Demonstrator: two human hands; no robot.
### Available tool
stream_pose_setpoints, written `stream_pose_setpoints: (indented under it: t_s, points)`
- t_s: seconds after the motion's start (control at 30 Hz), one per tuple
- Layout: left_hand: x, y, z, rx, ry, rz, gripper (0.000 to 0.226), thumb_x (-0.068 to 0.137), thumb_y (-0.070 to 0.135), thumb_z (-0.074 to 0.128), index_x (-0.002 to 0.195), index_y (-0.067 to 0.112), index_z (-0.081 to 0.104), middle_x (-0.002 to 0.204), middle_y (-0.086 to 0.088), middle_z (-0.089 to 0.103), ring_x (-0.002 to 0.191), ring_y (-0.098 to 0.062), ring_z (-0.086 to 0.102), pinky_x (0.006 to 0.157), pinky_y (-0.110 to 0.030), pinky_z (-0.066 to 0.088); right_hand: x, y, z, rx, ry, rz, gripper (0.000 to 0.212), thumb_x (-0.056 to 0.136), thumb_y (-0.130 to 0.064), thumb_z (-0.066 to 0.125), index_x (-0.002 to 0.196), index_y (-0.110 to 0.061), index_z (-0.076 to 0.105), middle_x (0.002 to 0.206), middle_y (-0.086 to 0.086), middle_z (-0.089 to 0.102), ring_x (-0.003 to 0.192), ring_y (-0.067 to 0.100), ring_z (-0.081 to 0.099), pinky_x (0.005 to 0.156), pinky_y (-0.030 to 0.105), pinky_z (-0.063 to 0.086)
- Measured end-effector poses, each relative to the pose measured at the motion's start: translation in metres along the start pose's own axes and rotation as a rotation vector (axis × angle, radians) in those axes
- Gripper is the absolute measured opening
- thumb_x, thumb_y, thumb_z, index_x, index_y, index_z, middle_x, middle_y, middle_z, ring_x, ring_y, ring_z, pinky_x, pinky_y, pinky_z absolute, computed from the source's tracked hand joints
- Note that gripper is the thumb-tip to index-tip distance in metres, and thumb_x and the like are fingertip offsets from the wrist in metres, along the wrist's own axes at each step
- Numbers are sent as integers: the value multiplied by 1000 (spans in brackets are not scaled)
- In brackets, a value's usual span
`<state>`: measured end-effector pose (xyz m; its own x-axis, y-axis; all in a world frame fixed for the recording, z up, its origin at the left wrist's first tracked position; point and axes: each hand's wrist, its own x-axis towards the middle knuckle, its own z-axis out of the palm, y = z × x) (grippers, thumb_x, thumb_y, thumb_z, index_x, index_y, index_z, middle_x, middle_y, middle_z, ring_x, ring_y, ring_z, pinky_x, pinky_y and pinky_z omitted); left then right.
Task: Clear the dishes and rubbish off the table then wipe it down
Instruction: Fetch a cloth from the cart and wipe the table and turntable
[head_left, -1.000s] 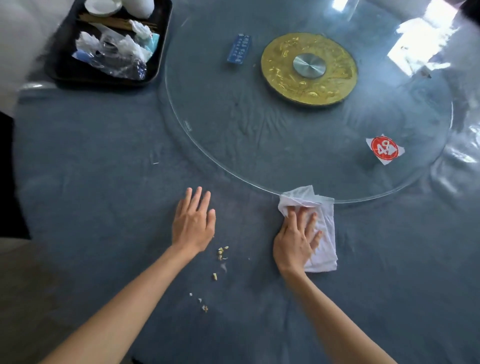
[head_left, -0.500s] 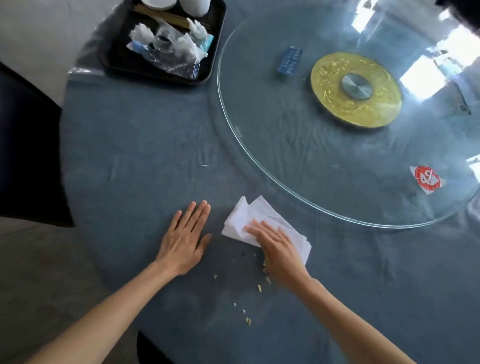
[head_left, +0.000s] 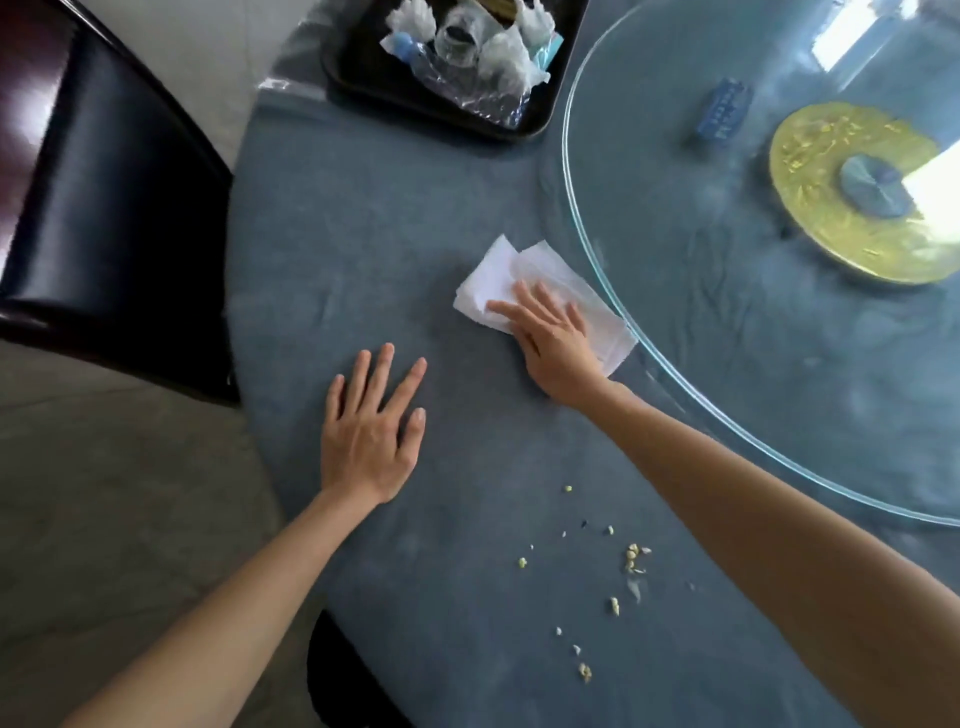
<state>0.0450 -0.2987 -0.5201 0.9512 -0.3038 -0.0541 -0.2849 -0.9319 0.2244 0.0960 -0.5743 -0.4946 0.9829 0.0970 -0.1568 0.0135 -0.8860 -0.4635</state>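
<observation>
Your right hand (head_left: 553, 338) presses the tissue (head_left: 540, 291) flat, fingers spread; left hand (head_left: 371, 431) lies spread on the counter (head_left: 363, 234). Crumbs (head_left: 631, 558) lie at five o'clock (glass turntable (head_left: 727, 312) just beside the tissue).

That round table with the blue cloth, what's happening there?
A person is wiping it. Their right hand presses a folded white paper cloth flat on the blue tablecloth, beside the glass turntable. The left hand rests flat nearby. Pale crumbs lie unswept near the edge. Crumpled rubbish sits in the black tray.

cloth (head_left: 524, 283): white, folded, flat on the table (head_left: 363, 234)
crumbs (head_left: 631, 558): pale bits scattered near the table's edge
</observation>
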Motion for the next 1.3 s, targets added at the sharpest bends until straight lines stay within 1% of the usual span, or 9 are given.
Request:
stream_pose_setpoints:
  t_s: [0.17,0.3,0.4,0.6,0.77,0.97,1.07,1.17,1.3]
  points:
    - [0,-2,1,-23,24,15,57,98,47,33,154,40,29,167,1,18,154,-24,14,122,-49,15,-105,8,0,-23,-206,-276,42,110,-30,34,148,-45,44,165,-10,29,156,16,15,123,44,9]
    - [-3,3,-2,-14,3,14,57,99,47,27,156,37,26,167,-2,16,154,-26,12,123,-50,13,-161,32,-9,-32,-160,-397,41,106,-22,51,147,-22,53,160,1,42,152,25,31,121,45,27]
    - [-7,9,-9,-10,-43,-15,56,102,42,24,157,34,24,167,-4,14,154,-28,11,122,-51,11,-169,54,-15,-65,-75,-147,45,105,-17,52,150,-23,48,162,5,36,153,33,28,119,58,27]
    - [-62,47,-6,-69,-137,-87,57,105,40,28,159,27,18,168,-5,4,155,-27,3,123,-51,7,-182,67,-13,24,72,250,43,110,-29,39,151,-40,42,166,0,29,155,36,15,124,52,17]
    - [-120,93,1,-158,-169,-60,57,105,41,25,159,27,16,168,-2,0,155,-22,-2,123,-48,2,-239,38,10,-2,22,243,44,109,-30,37,151,-44,41,167,-3,27,155,30,15,122,52,15]
    - [-160,127,-6,-249,-174,105,63,103,34,37,160,25,12,168,1,-1,155,-21,-4,125,-45,8,-302,12,24,110,72,153,39,108,-22,45,145,-31,54,152,3,50,142,28,37,120,43,25]
    - [-184,138,-4,-221,-229,180,68,102,32,40,160,28,6,168,1,-5,155,-21,-7,125,-46,8,-326,7,32,130,54,195,41,108,-27,47,149,-27,50,158,6,43,149,29,30,123,45,20]
    - [-209,126,-2,-203,-240,196,69,102,36,40,160,29,4,168,2,-7,154,-21,-10,124,-48,9,-348,-2,38,133,33,244,54,105,-33,51,157,-26,36,167,3,26,157,28,10,127,46,9]
    - [-249,84,-8,-306,-120,160,67,100,38,41,160,30,12,168,3,1,155,-22,-6,124,-50,11,-379,-44,49,168,198,248,57,104,-33,54,157,-29,34,167,-3,23,157,21,7,127,44,12]
